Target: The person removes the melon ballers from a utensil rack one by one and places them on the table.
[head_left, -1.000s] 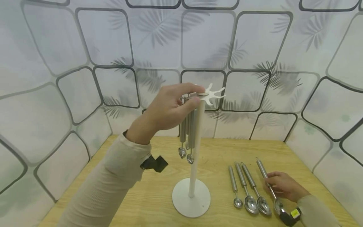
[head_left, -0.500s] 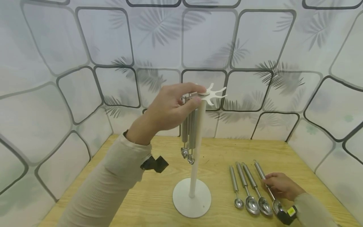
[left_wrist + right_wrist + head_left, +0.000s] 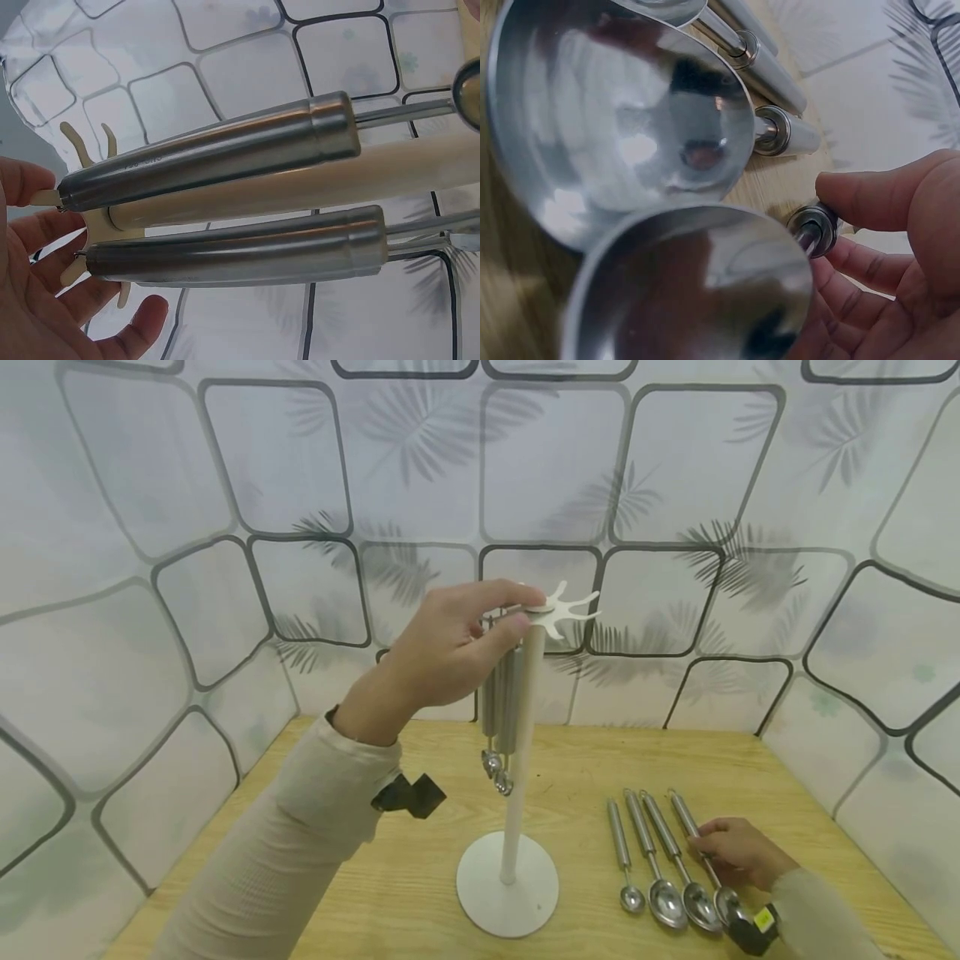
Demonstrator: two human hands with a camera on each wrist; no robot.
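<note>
My left hand (image 3: 446, 639) grips the top of a white utensil stand (image 3: 517, 814), its thumb and a finger at the centre of the hooked crown (image 3: 558, 612). Several metal scoops (image 3: 490, 697) with tubular handles hang from the hooks under the palm. In the left wrist view, two handles, one a steel scoop handle (image 3: 217, 154), dangle beside the pole, and the fingertips reach among the hooks. On the right, my right hand (image 3: 742, 852) pinches a larger steel scoop (image 3: 684, 814) near the lower end of its handle. Its bowl (image 3: 705, 292) sits right against the neighbouring bowl (image 3: 622, 127).
Three other scoops lie side by side on the wooden table (image 3: 360, 877), the leftmost small scoop (image 3: 621, 852) being the shortest. The stand's round base (image 3: 480, 902) rests to their left. A patterned curtain (image 3: 420, 460) encloses the table at the back and sides.
My right hand has slid the scoop leftward, closing the gap to the row of other scoops. The hanging scoops have swung slightly. My left hand keeps its place on the stand.
</note>
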